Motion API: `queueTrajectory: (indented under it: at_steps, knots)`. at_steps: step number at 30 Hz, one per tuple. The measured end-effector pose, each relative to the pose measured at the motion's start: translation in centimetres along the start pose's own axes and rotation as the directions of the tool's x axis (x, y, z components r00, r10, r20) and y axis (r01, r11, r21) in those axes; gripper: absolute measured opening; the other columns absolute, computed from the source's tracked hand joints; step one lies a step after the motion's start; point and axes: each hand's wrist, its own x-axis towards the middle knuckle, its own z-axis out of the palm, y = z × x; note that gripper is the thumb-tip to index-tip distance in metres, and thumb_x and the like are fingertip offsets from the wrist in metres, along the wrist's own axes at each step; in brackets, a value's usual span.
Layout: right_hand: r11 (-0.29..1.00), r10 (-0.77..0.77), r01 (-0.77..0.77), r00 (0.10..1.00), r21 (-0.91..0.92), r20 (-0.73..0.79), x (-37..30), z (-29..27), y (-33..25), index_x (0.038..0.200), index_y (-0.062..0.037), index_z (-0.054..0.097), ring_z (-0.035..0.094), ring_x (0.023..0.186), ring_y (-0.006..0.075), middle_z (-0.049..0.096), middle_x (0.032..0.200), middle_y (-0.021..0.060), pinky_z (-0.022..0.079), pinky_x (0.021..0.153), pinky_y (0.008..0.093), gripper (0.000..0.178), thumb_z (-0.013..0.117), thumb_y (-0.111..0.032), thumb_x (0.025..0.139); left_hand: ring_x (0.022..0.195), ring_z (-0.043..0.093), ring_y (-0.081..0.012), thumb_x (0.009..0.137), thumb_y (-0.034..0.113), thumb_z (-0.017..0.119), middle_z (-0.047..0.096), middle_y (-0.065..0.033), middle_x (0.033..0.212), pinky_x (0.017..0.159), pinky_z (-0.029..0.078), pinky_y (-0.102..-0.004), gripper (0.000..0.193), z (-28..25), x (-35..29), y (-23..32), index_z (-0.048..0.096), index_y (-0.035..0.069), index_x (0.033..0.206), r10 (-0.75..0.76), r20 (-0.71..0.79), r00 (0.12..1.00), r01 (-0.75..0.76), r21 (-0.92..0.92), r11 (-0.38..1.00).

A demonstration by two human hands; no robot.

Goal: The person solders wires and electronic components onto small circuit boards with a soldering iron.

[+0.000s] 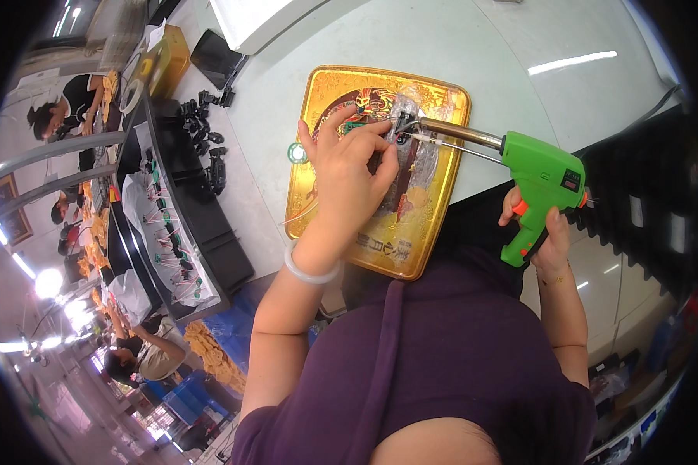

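My right hand (pixel 551 240) grips the handle of a green soldering gun (pixel 547 174) with an orange trigger. Its metal tube and thin feed rod point left, and the tip meets a small black part (pixel 403 124). That part sits on a brown block wrapped in clear film (pixel 423 159), on top of a gold tin lid (pixel 442 225). My left hand (pixel 349 163) is over the lid, its thumb and index finger brought together beside the black part. What they pinch is hidden. Some green shows beneath the fingers. A small green-rimmed roll (pixel 296 153) lies at the lid's left edge.
A long black tray (pixel 229 260) to the left holds green boards with wires. Several black parts (pixel 209 139) and a dark flat device (pixel 217 58) lie beyond it. A white box (pixel 264 19) stands at the far edge. Other people work at the far left.
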Motion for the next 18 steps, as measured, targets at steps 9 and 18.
queueTrajectory:
  at_steps: [9, 18]
  knots:
    - [1.0, -0.004, 0.004, 1.0, -0.023, -0.011, -0.08, 0.27, 0.09, 0.103, 0.0037, 0.05, 0.053, 0.077, 0.019, 0.053, 0.087, 0.0134, 0.048, 0.064, 0.0306, 0.05, 0.043, -0.043, 0.088, 0.109, 0.046, -0.0268, 0.068, 0.012, 0.066, 0.066, 0.0028, 0.091, 0.098, 0.009, -0.0614, 0.009, 0.04, 0.08, 0.03, 0.058, 0.012, 0.067, 0.003, -0.003, 1.0, -0.003, 0.012, 1.0]
    - [0.996, 0.006, -0.008, 1.0, -0.085, -0.024, -0.43, 0.67, 0.37, 0.092, 0.0019, 0.046, 0.045, 0.071, 0.016, 0.045, 0.078, 0.01, 0.042, 0.062, 0.0265, 0.053, 0.039, -0.05, 0.088, 0.109, 0.046, -0.0265, 0.068, 0.013, 0.066, 0.066, 0.0029, 0.091, 0.098, 0.009, -0.0608, 0.008, 0.1, -0.13, 0.09, 0.058, 0.012, 0.067, 0.004, -0.012, 1.0, -0.004, 0.018, 1.0]
